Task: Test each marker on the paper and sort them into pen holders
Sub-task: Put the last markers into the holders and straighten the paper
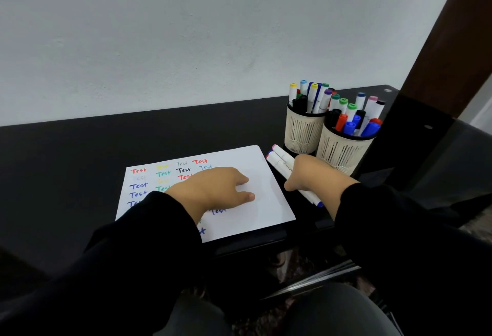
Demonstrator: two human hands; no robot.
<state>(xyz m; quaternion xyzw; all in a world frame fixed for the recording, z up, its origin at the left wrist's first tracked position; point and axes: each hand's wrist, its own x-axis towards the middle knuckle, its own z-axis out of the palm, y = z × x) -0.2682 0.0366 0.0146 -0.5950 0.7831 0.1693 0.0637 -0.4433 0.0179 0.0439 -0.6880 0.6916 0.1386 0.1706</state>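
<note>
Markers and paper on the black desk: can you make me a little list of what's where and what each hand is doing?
paper: white sheet of paper flat on the black desk, covered in coloured "Test" words
left hand: left hand rests on the sheet, fingers relaxed
right hand: right hand reaches onto the loose white markers; grip hidden
loose markers: two or three, lying beside the sheet's right edge
holders: two cream mesh pen holders, upright, touching, both full of markers

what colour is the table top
Black table top, clearest in the head view.
</note>
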